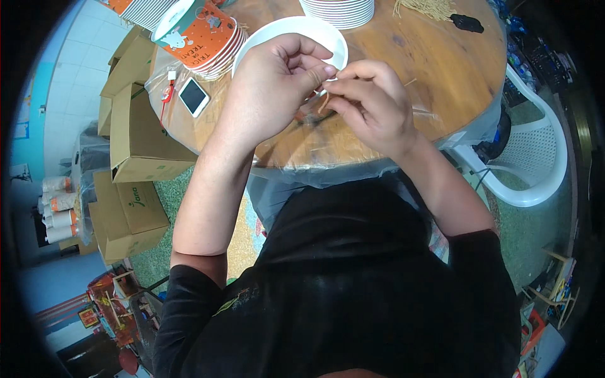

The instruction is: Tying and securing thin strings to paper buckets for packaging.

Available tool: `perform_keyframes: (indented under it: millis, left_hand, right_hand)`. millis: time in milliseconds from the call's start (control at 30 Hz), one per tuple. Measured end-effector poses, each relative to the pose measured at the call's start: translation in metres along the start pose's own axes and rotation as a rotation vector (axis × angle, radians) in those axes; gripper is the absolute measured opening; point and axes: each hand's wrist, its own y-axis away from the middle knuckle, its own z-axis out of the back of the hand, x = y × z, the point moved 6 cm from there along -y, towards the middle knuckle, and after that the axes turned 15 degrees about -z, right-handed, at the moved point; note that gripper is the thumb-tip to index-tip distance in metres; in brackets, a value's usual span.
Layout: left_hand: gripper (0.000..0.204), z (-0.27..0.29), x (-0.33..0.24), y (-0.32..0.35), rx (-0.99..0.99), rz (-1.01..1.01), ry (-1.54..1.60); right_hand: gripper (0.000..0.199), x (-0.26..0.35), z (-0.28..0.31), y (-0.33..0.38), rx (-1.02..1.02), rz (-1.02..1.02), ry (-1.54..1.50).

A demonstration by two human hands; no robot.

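Over the near half of the round table, my left hand (268, 85) and my right hand (375, 107) meet at the fingertips. A thin tan cord (324, 103) hangs in a short curl from the pinched fingers of my right hand. The thumb and fingers of my left hand are closed together right beside it, and what lies between them is too small to make out. Just beyond the hands, partly covered by the left one, is a white paper tub (337, 43). Its inside shows white.
A stack of orange and teal printed paper tubs (201, 39) stands at the far left, near a phone (193, 97) and a red cable (167, 92). Far off are a white tub stack (340, 12) and tan cords (423, 9). Cardboard boxes (148, 135) and a white chair (545, 164) flank the table.
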Motion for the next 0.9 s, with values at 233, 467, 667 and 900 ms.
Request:
perform_keyframes:
  millis: [233,467,667,900]
  left_hand:
    - [0.018,-0.001,-0.005,0.001,0.034,0.108,0.033]
    - [0.019,0.0,-0.003,0.002,-0.007,-0.018,0.024]
    - [0.018,0.003,-0.01,0.006,-0.048,-0.186,0.181]
    - [0.021,0.005,-0.012,0.009,0.069,-0.139,0.35]
  right_hand:
    - [0.017,0.016,0.006,-0.012,0.02,0.236,0.163]
    - [0.011,0.002,-0.01,0.007,0.009,-0.365,-0.281]
    - [0.008,0.01,-0.005,0.005,-0.055,-0.472,-0.233]
    - [0.009,0.003,0.001,-0.01,0.059,-0.726,-0.125]
